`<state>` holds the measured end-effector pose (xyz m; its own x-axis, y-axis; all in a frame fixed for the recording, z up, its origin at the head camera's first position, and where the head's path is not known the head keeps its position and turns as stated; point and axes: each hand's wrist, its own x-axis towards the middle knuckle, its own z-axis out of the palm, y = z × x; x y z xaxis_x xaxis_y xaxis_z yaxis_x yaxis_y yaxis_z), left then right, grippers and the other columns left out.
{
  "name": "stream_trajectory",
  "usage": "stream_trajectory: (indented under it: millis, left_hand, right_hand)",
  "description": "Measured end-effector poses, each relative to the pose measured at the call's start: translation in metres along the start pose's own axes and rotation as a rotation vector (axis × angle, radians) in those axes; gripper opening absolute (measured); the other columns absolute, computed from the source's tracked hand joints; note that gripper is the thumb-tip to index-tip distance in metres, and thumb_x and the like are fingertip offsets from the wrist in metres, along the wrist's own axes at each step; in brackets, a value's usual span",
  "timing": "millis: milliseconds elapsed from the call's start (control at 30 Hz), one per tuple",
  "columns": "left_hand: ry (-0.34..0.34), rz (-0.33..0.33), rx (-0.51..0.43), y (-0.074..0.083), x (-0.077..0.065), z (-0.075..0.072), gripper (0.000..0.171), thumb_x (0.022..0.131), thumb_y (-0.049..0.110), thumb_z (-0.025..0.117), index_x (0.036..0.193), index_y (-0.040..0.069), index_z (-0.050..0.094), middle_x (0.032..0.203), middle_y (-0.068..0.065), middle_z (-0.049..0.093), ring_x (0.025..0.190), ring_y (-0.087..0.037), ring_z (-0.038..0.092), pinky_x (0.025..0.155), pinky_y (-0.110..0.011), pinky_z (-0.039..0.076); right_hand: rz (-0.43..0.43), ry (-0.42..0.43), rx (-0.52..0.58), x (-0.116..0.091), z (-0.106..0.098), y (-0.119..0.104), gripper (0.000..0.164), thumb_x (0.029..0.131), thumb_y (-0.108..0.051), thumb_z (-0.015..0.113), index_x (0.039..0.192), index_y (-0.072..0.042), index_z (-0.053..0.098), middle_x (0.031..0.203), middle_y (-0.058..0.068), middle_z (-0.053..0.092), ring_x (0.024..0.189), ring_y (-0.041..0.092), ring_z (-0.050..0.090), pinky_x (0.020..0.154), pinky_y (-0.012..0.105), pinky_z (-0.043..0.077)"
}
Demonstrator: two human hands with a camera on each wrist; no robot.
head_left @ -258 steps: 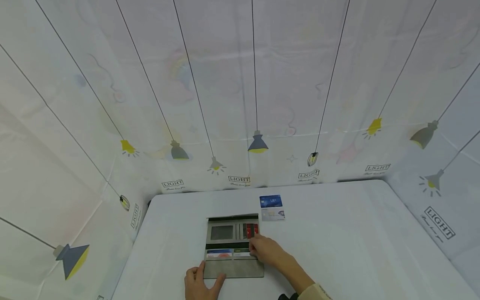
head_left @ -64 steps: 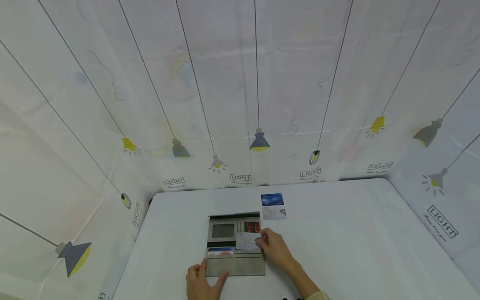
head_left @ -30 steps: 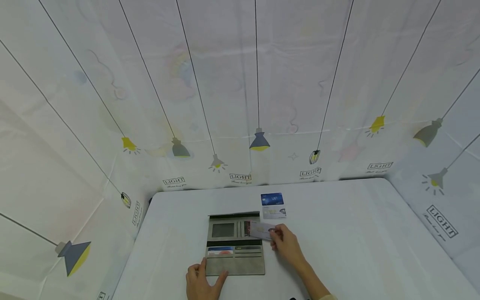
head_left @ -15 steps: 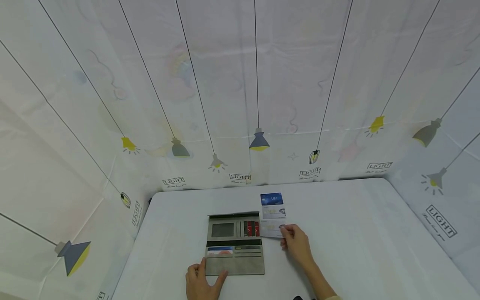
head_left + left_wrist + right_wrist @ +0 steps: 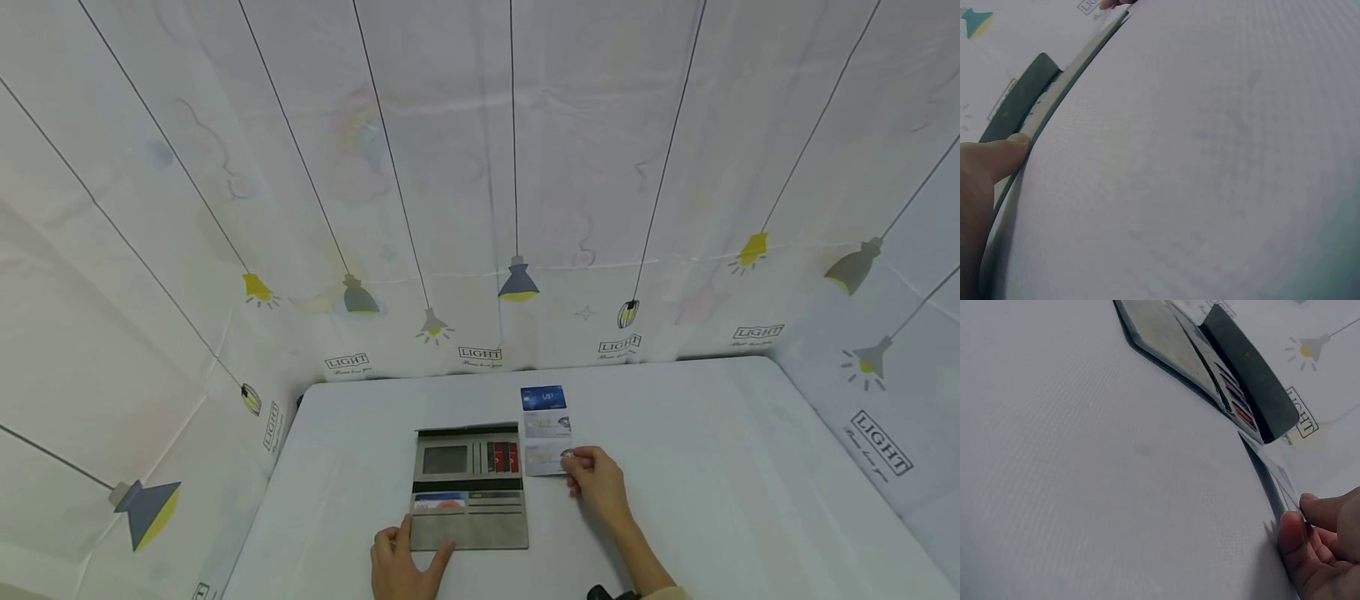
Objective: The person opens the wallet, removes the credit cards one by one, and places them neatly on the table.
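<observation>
A grey bifold wallet [image 5: 498, 531] lies unfolded on the white table in the head view. Its slots hold red cards [image 5: 504, 457] at the upper right and a blue-and-white card [image 5: 440, 501] at the lower left. My left hand [image 5: 401, 567] rests at the wallet's lower left corner, thumb and index finger spread along its edges. In the left wrist view the thumb [image 5: 1007, 155] presses on the wallet's edge. My right hand [image 5: 600, 486] pinches the right end of a silvery white card [image 5: 543, 459], right of the wallet. The right wrist view shows this card nearly edge-on.
Above the pinched card, a similar silvery card [image 5: 546, 425] and a blue VIP card [image 5: 543, 397] lie in a column. White cloth [image 5: 450, 208] printed with hanging lamps stands behind the table [image 5: 712, 467] and along its sides.
My right hand has drawn the silvery card from over the wallet's lower right slots and moved it right, below the other two loose cards. My left hand stays at the wallet's corner.
</observation>
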<state>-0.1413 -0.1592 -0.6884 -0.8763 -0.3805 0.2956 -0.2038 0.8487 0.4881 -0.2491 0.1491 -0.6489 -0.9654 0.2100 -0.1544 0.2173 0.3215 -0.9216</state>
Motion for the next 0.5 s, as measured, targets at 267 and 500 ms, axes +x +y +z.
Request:
stream_trajectory:
  millis: [267,500]
  left_hand:
    - [-0.015,-0.011,-0.007,0.0015,0.0008,-0.0011,0.088,0.066,0.065,0.082,0.126,0.003,0.067,0.097,-0.006,0.045,0.084,-0.017,0.042,0.068,-0.034,0.04]
    - [-0.033,-0.028,-0.006,0.0016,0.0004,-0.0029,0.088,0.067,0.065,0.082,0.127,0.003,0.067,0.098,-0.006,0.045,0.085,-0.018,0.042,0.07,-0.035,0.041]
  right_hand:
    - [-0.03,0.037,-0.051,0.0015,0.0021,-0.0029,0.029,0.095,-0.015,0.067,0.116,0.003,0.059,0.082,0.009,0.064,0.057,0.015,0.063,0.05,0.026,0.053]
    - [-0.053,0.065,-0.073,0.0054,0.005,-0.0007,0.027,0.095,-0.015,0.066,0.113,0.004,0.058,0.079,0.009,0.064,0.05,0.013,0.06,0.046,0.026,0.051]
